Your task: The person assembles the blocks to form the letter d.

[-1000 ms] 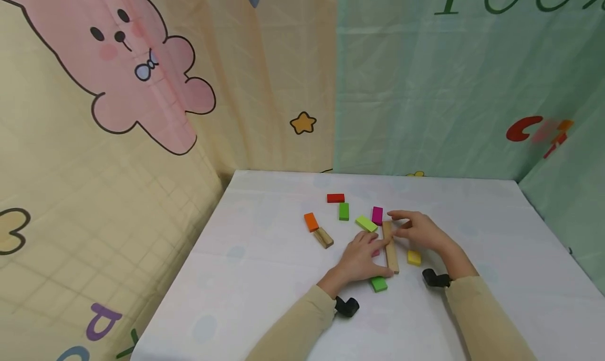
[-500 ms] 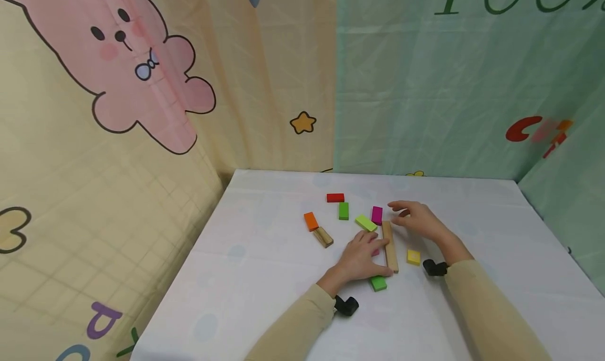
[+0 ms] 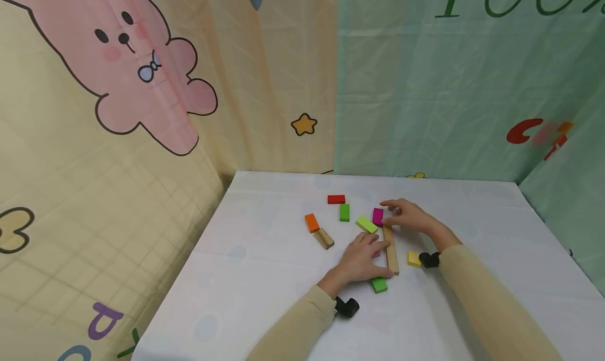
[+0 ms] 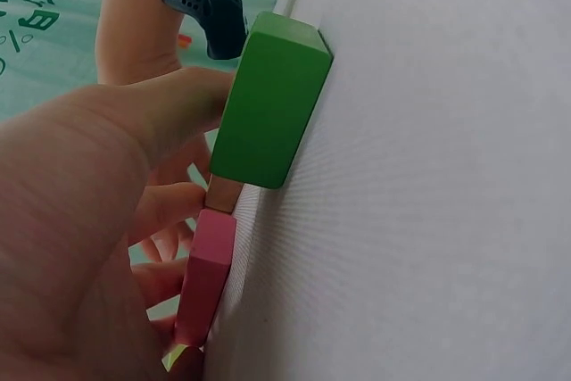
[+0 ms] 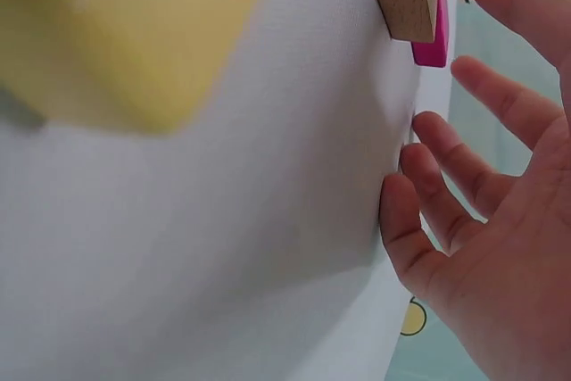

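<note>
A long wooden plank (image 3: 391, 253) lies on the white table. My left hand (image 3: 358, 258) rests along its left side, thumb near the plank's front end and index fingertip touching farther up. Its other fingers spread over a pink block (image 4: 207, 265), mostly covered in the head view. Just below the thumb is a green block (image 4: 272, 100). Over the plank's far end hovers my right hand (image 3: 408, 216), fingers loosely bent, thumb near the wood. Beside that end lie a magenta block (image 3: 377, 216) and a lime block (image 3: 366, 225). The right hand holds nothing.
A yellow block (image 3: 413, 259) lies right of the plank, close to the right wrist's black camera (image 3: 429, 260). Farther left are a red block (image 3: 336, 199), another green block (image 3: 344, 212), an orange block (image 3: 312, 223) and a short wooden piece (image 3: 324, 238).
My right hand has moved from the plank's right side up and leftward to its far end, near the magenta block. The left hand and the blocks keep their places.
</note>
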### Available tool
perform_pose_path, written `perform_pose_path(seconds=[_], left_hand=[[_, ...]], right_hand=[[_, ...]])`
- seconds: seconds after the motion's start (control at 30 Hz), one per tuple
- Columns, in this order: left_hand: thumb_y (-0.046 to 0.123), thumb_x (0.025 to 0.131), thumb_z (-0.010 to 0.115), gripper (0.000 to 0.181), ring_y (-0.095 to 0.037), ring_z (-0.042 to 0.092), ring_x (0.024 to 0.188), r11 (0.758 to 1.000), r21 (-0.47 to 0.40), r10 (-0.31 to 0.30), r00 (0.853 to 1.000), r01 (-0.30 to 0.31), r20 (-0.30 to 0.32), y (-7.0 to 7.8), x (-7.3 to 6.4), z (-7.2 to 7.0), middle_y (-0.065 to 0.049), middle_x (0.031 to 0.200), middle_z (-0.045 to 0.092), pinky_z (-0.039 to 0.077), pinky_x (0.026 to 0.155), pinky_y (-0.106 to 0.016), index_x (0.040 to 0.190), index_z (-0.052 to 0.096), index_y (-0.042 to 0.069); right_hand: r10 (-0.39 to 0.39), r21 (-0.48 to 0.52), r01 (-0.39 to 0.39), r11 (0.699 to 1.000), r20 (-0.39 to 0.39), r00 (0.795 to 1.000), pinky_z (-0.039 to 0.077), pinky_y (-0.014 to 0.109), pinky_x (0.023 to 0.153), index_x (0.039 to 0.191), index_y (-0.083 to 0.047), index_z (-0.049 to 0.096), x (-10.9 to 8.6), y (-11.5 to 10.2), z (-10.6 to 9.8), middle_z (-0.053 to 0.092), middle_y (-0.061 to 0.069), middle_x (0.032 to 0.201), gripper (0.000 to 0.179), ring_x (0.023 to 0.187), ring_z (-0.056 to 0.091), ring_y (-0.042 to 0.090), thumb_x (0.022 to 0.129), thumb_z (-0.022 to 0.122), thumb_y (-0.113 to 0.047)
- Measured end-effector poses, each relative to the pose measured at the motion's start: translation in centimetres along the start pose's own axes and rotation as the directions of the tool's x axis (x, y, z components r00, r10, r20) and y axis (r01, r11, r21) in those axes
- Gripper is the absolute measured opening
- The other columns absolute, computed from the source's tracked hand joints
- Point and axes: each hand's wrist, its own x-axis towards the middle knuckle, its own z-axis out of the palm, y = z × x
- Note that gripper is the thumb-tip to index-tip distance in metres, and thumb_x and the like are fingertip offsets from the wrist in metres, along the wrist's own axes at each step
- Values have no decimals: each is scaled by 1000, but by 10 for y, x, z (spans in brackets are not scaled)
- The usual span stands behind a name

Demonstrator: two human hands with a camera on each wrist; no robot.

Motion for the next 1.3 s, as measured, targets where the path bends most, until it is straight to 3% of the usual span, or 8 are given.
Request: perform_pose_path(seconds=[0.2, 0.57, 1.0, 1.3], left_hand=[[63, 85, 71, 74, -16, 29, 143, 1000, 8, 12, 1000, -12, -12, 0, -1, 0, 3, 155, 39, 32, 114, -42, 150, 48, 36], [63, 85, 70, 74, -16, 31, 141, 999, 33, 27, 1000, -27, -13, 1, -2, 2, 2, 155, 40, 34, 113, -40, 150, 49, 34], [63, 85, 70, 73, -16, 31, 142, 1000, 29, 13, 1000, -13, -11, 1, -4, 4, 3, 155, 40, 33, 113, -40, 149, 50, 36], [63, 84, 71, 73, -16, 32, 140, 999, 31, 14, 1000, -14, -19, 1, -4, 0, 2, 155, 40, 34, 112, -40, 149, 50, 35]], right_hand=[[38, -27, -38, 999, 9, 999, 48, 58, 92, 145, -11, 53, 8, -2, 3, 45, 25, 133, 67, 118, 47, 44, 89, 75, -41], [64, -72, -66, 995, -24, 998, 47, 57, 88, 135, -15, 64, 14, 3, 10, 47, 24, 126, 61, 113, 47, 43, 85, 79, -46], [7, 64, -6, 998, -20, 1000, 51, 50, 91, 134, -9, 59, 14, 0, 16, 58, 19, 128, 53, 114, 53, 38, 88, 80, -24], [-9, 208, 14, 978, -24, 1000, 54, 38, 83, 134, -11, 56, 15, 1, 16, 66, 17, 116, 50, 99, 63, 28, 89, 77, -12]])
